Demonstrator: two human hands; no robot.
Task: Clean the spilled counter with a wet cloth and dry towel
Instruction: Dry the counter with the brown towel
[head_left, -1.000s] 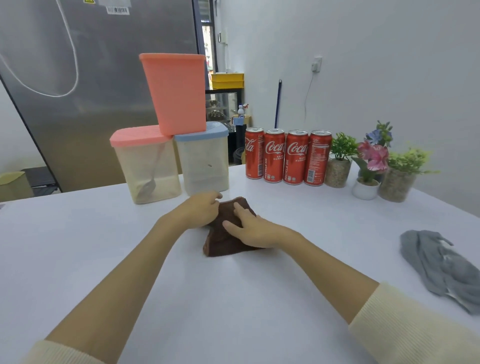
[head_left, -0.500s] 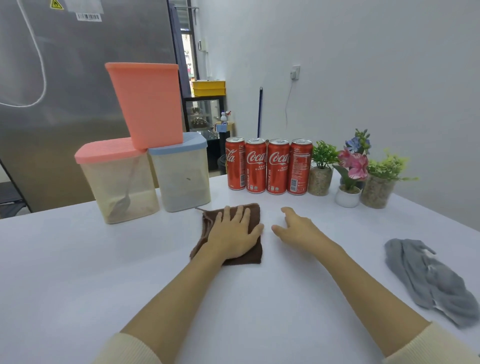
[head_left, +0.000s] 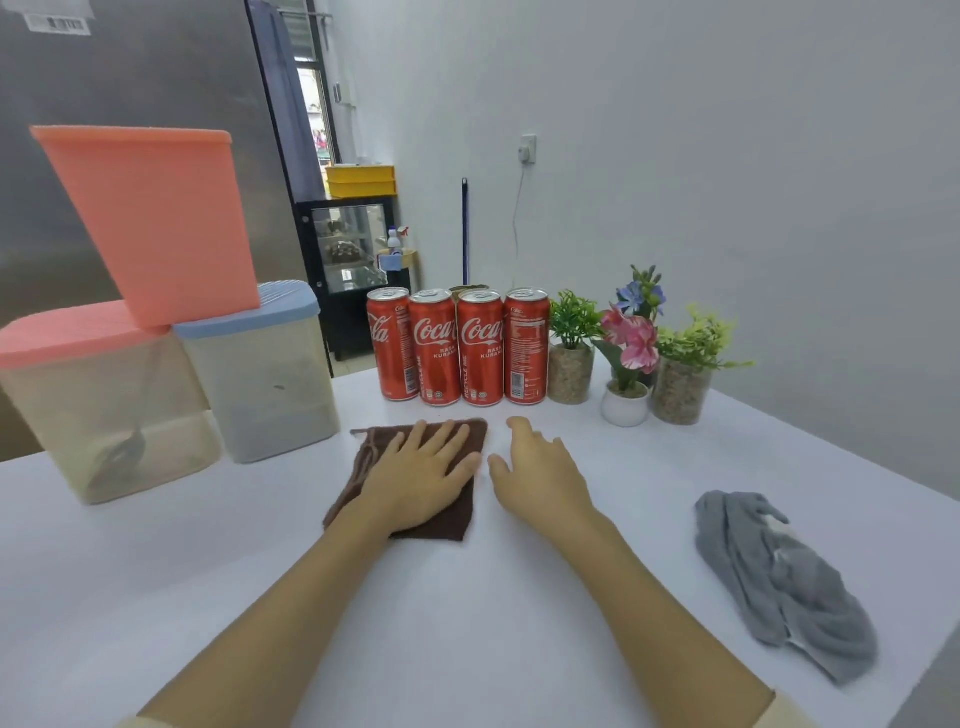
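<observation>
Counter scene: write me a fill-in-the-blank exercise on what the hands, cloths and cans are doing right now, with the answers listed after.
1. The left hand presses flat on the ____ cloth.
2. The right hand holds ____ and rests on the counter.
3. A row of ____ red cans stands behind the hands.
4. The grey towel lies to the ____ of the right hand, untouched.

Answers: brown; nothing; four; right
</observation>
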